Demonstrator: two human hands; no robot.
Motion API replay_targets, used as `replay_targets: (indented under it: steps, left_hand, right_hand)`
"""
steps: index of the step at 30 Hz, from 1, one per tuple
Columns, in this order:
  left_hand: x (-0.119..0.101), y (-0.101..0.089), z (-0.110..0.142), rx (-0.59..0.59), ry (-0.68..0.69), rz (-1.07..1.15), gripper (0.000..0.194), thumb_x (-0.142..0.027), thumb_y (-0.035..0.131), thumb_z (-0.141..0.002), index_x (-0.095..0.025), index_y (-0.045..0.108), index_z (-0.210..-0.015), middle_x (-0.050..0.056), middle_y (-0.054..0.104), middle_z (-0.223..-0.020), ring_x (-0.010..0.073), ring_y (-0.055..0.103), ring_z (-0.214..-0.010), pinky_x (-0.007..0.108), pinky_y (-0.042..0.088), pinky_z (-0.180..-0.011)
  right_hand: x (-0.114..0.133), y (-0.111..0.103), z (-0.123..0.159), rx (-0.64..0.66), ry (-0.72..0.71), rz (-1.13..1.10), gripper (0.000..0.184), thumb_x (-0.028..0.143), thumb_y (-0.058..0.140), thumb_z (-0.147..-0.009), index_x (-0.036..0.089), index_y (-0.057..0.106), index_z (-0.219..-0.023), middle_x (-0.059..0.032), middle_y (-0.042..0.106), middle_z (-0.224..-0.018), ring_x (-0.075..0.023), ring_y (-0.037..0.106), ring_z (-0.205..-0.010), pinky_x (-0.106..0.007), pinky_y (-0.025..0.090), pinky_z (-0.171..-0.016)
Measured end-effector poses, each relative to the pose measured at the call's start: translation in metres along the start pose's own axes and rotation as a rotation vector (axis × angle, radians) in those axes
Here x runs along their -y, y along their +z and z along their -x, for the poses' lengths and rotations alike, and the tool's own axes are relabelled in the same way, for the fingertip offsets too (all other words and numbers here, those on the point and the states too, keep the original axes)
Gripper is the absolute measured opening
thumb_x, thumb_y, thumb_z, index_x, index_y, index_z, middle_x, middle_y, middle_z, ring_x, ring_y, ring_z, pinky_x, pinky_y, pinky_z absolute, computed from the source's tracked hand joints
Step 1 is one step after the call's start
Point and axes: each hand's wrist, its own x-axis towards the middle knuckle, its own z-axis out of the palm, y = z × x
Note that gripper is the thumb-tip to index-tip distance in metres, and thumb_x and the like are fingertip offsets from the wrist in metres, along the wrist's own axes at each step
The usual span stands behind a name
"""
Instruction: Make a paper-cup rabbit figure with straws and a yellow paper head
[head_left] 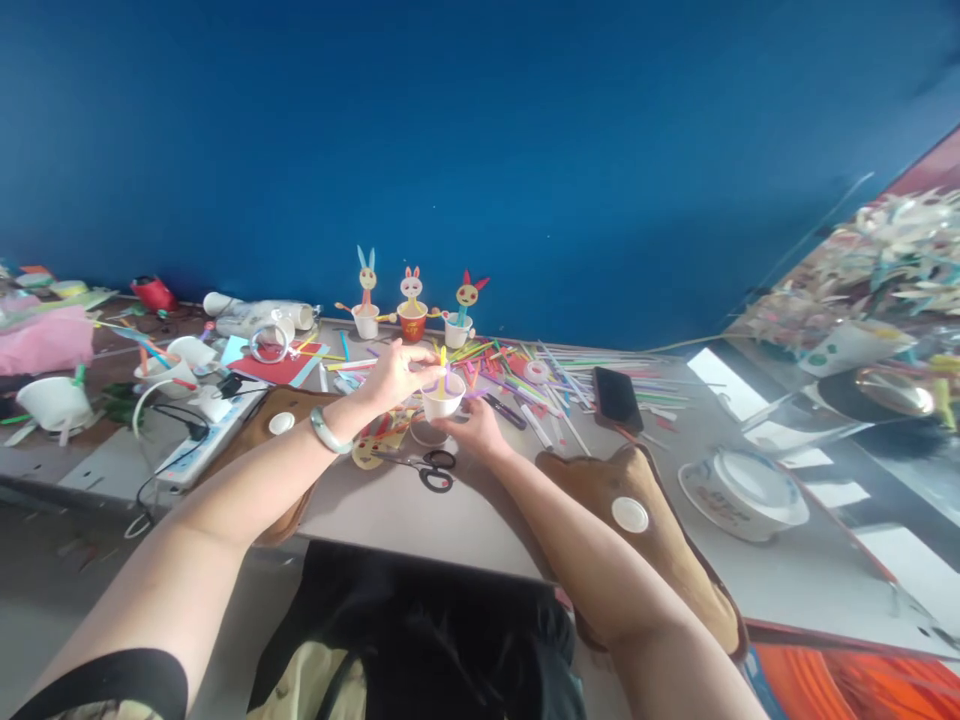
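My left hand [396, 372] is raised over a small white paper cup [442, 398], fingers pinched on a yellow straw [442, 362] that stands in the cup. My right hand [474, 428] wraps the cup's near side from below and holds it just above the table. A jade-green bangle [328, 432] sits on my left wrist. Black-handled scissors [431, 468] lie on the table right in front of the cup. Three finished cup figures with paper animal heads [411, 300] stand in a row at the wall behind.
Several coloured straws [540, 385] lie scattered behind the cup. A black phone [616, 395] lies to the right, a white bowl [742, 495] further right. A power strip [206, 440], tape roll [268, 342] and white cups [56, 403] crowd the left. Brown cushions [660, 530] flank my arms.
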Motion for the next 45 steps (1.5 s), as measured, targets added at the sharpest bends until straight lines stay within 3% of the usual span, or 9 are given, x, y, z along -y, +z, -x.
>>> replay_targets:
  steps: [3,6,10,15,24,33,40,43,45]
  left_hand:
    - [-0.005,0.005,-0.003,0.042,0.008,-0.056,0.020,-0.038,0.067,-0.083,-0.019,0.074,-0.078,0.004,0.079,-0.088,0.0213,0.071,-0.082,0.057,0.020,-0.120]
    - [-0.005,0.007,-0.008,0.099,0.027,-0.114,0.019,-0.037,0.065,-0.083,-0.020,0.074,-0.080,0.002,0.078,-0.087,0.0191,0.069,-0.078,0.056,0.018,-0.121]
    - [-0.003,0.010,-0.012,0.143,0.096,-0.178,0.017,-0.033,0.065,-0.083,-0.018,0.072,-0.080,0.002,0.077,-0.083,0.0175,0.068,-0.075,0.050,0.033,-0.113]
    - [0.000,0.008,-0.005,0.039,0.084,-0.155,0.014,-0.028,0.066,-0.080,-0.015,0.073,-0.081,0.004,0.076,-0.081,0.0177,0.068,-0.076,0.034,0.050,-0.088]
    - [-0.004,-0.001,0.010,-0.012,-0.047,-0.061,0.020,-0.033,0.071,-0.073,-0.014,0.076,-0.079,0.006,0.076,-0.080,0.0190,0.068,-0.073,0.028,0.050,-0.067]
    - [-0.011,-0.002,-0.022,0.189,-0.104,0.073,0.028,-0.039,0.075,-0.070,-0.016,0.079,-0.086,0.008,0.078,-0.085,0.0198,0.070,-0.075,0.029,0.053,-0.065]
    - [-0.015,0.008,-0.024,0.115,-0.104,0.132,0.032,-0.041,0.078,-0.067,-0.014,0.077,-0.084,0.009,0.078,-0.084,0.0200,0.070,-0.075,0.032,0.055,-0.070]
    - [-0.010,-0.005,-0.024,0.023,-0.120,0.146,0.031,-0.040,0.078,-0.066,-0.014,0.077,-0.083,0.008,0.078,-0.082,0.0192,0.069,-0.073,0.031,0.055,-0.070]
    - [-0.007,-0.020,-0.023,-0.083,-0.101,0.137,0.029,-0.038,0.078,-0.067,-0.015,0.077,-0.083,0.008,0.078,-0.085,0.0196,0.069,-0.076,0.031,0.055,-0.071]
  right_hand:
    - [-0.002,0.001,0.000,0.023,0.002,-0.016,0.042,0.041,0.084,-0.057,0.015,0.072,-0.088,-0.0075,0.073,-0.089,-0.0242,0.065,-0.082,-0.034,0.050,-0.076]
    - [-0.004,0.002,0.001,0.027,0.012,-0.049,0.043,0.041,0.084,-0.056,0.015,0.072,-0.088,-0.0068,0.073,-0.086,-0.0241,0.065,-0.081,-0.033,0.050,-0.074]
    - [-0.004,0.004,0.003,0.049,0.006,-0.083,0.045,0.042,0.083,-0.056,0.016,0.072,-0.092,-0.0049,0.073,-0.084,-0.0225,0.065,-0.079,-0.033,0.051,-0.073]
    - [0.003,0.004,0.005,0.049,-0.048,-0.006,0.042,0.049,0.079,-0.059,0.014,0.070,-0.081,-0.0067,0.071,-0.081,-0.0225,0.062,-0.078,-0.034,0.050,-0.074]
    - [0.011,0.005,0.008,0.076,-0.111,-0.011,0.043,0.049,0.079,-0.060,0.015,0.066,-0.083,-0.0073,0.067,-0.081,-0.0229,0.059,-0.081,-0.034,0.050,-0.075]
    - [0.010,-0.002,0.004,0.050,-0.081,-0.142,0.043,0.045,0.077,-0.064,0.014,0.069,-0.091,-0.0077,0.070,-0.086,-0.0220,0.061,-0.082,-0.032,0.050,-0.077]
    - [0.010,-0.012,-0.002,0.094,-0.100,-0.162,0.052,0.049,0.080,-0.063,0.012,0.071,-0.099,-0.0098,0.074,-0.097,-0.0249,0.065,-0.093,-0.033,0.050,-0.083]
    - [0.005,-0.020,-0.007,0.165,-0.187,-0.229,0.065,0.052,0.081,-0.064,0.014,0.068,-0.115,-0.0120,0.073,-0.113,-0.0262,0.066,-0.106,-0.036,0.049,-0.092]
    - [0.000,-0.024,-0.010,0.166,-0.213,-0.192,0.060,0.050,0.077,-0.071,0.016,0.066,-0.119,-0.0119,0.073,-0.117,-0.0249,0.066,-0.109,-0.036,0.048,-0.095]
